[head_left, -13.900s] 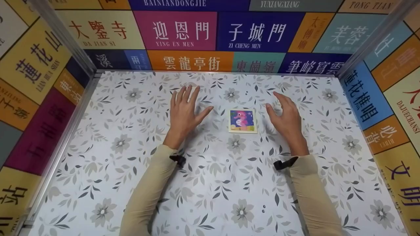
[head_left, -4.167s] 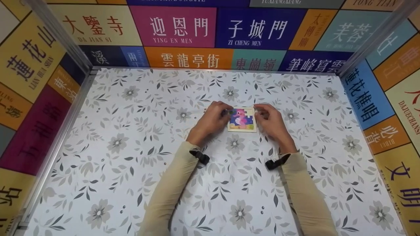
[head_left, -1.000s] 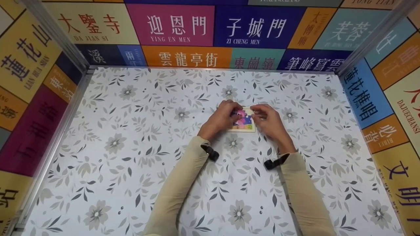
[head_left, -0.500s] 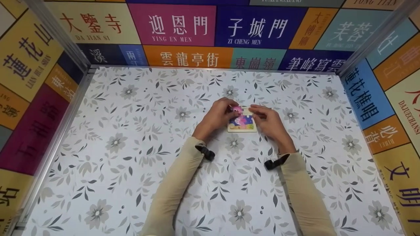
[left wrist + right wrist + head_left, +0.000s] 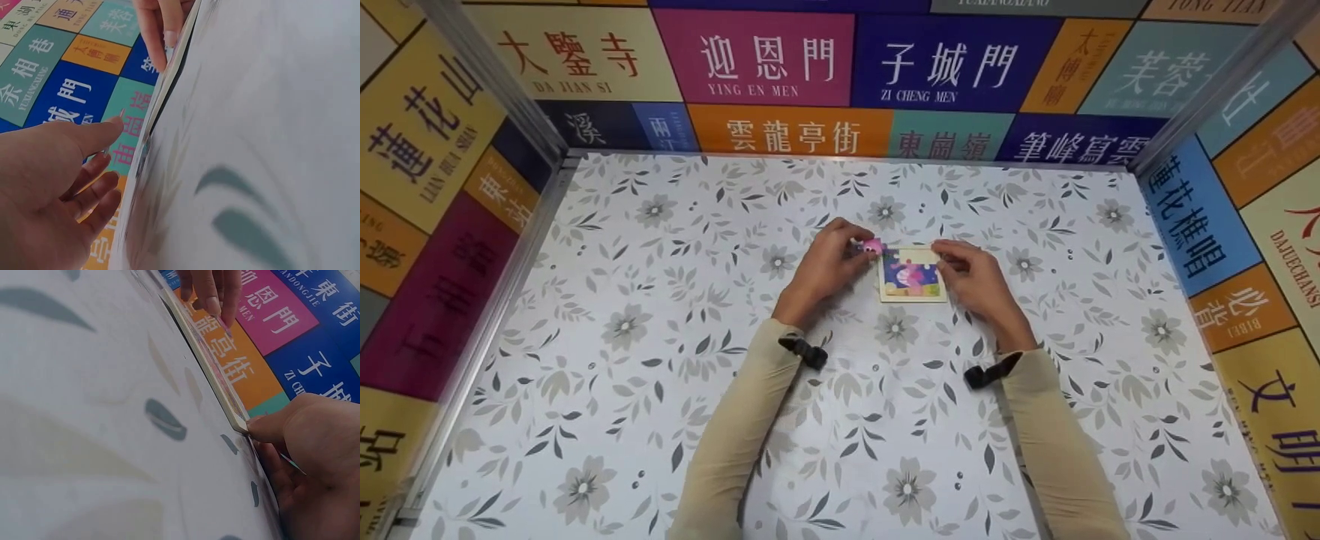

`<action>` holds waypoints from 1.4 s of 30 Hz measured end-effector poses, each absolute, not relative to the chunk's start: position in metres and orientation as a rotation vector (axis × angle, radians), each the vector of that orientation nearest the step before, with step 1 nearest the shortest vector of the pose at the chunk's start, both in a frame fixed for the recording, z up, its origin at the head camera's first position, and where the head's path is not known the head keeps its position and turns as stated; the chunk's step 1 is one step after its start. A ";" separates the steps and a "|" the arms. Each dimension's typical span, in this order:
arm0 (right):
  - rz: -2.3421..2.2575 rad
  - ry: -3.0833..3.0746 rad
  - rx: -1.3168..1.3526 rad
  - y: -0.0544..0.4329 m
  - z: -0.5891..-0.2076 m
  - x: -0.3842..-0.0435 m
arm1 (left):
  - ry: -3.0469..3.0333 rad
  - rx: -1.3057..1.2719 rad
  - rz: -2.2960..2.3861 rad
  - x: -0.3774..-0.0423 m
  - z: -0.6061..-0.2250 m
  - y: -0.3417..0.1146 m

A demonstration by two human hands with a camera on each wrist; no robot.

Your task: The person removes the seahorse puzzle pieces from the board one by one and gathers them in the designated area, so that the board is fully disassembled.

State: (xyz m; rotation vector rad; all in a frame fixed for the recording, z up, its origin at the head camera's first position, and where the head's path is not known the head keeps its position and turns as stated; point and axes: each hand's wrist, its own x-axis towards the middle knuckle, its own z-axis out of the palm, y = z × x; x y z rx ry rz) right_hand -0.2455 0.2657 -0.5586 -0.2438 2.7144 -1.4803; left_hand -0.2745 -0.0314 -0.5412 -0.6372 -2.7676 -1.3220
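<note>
A small square jigsaw board (image 5: 924,256) lies on the flowered tabletop. Its lower part shows a pink seahorse body on blue, while the upper part is bare pale wood. At its upper left, my left hand (image 5: 826,262) pinches a pink puzzle piece (image 5: 872,247) printed with the seahorse's head, just outside the frame. My right hand (image 5: 973,276) grips the board at its upper right edge. In the right wrist view the thumb (image 5: 267,427) presses the board's corner, fingers curled behind. The left wrist view shows the left hand (image 5: 62,180) with thumb and fingers drawn together.
The white tabletop (image 5: 660,420) has a grey leaf and flower print. Colourful lettered panels (image 5: 945,67) stand at the back and both sides, joined by metal corner posts (image 5: 1215,90). A black wrist strap (image 5: 804,351) circles the left sleeve; another is on the right.
The picture was whole at first; its upper pieces have since come out. Over the last second my left hand has lifted the seahorse-head piece out leftward. My right hand stays at the board's edge.
</note>
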 end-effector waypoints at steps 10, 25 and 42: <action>-1.493 2.714 -0.248 0.268 -0.560 -0.244 | -2.749 -0.538 -1.300 -0.274 -0.540 -0.059; -1.514 2.704 -0.229 0.269 -0.562 -0.244 | -2.799 -0.598 -1.231 -0.275 -0.549 -0.070; -1.544 2.697 -0.246 0.268 -0.560 -0.244 | -2.779 -0.641 -1.251 -0.277 -0.551 -0.071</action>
